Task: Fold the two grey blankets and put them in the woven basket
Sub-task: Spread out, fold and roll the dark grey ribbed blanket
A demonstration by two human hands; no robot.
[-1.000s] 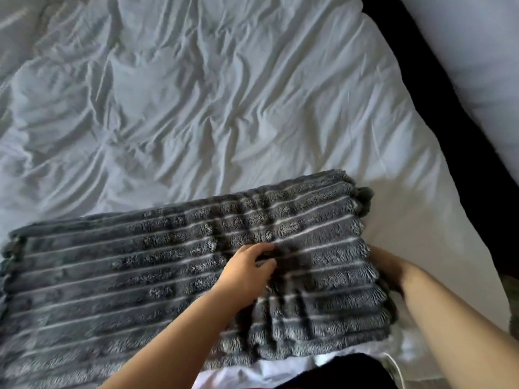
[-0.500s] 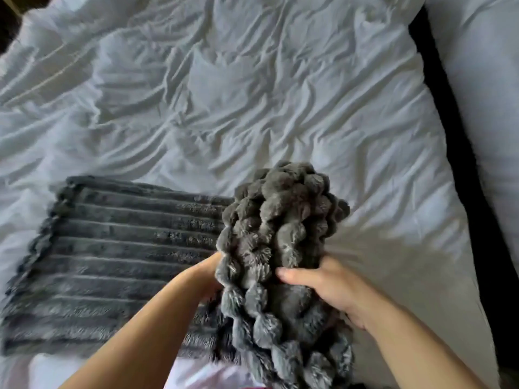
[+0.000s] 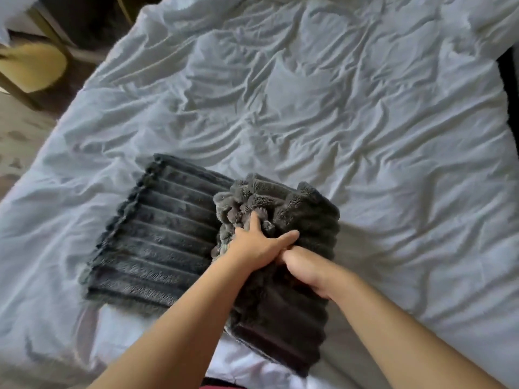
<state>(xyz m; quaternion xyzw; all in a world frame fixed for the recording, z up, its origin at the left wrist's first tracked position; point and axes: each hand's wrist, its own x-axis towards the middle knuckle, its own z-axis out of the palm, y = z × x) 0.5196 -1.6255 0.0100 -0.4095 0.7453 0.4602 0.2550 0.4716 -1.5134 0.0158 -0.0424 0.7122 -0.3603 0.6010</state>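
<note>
A dark grey ribbed blanket [image 3: 160,234] lies on the white bed, its right half doubled over toward the left in a thick raised layer. My left hand [image 3: 257,242] presses flat on top of that folded layer, fingers spread into the fluffy edge. My right hand [image 3: 306,269] is beside it, fingers curled into the blanket's fold just under the left thumb. Only one grey blanket is in sight. No woven basket is visible.
The rumpled white duvet [image 3: 337,113] covers the whole bed around the blanket. A yellow-seated chair [image 3: 31,66] with a metal frame stands on the floor at the upper left. A dark gap runs along the bed's right edge.
The blanket lay spread flat a second ago. Both hands lifted its right end, carried it over to the left and now hold it down on the lower layer.
</note>
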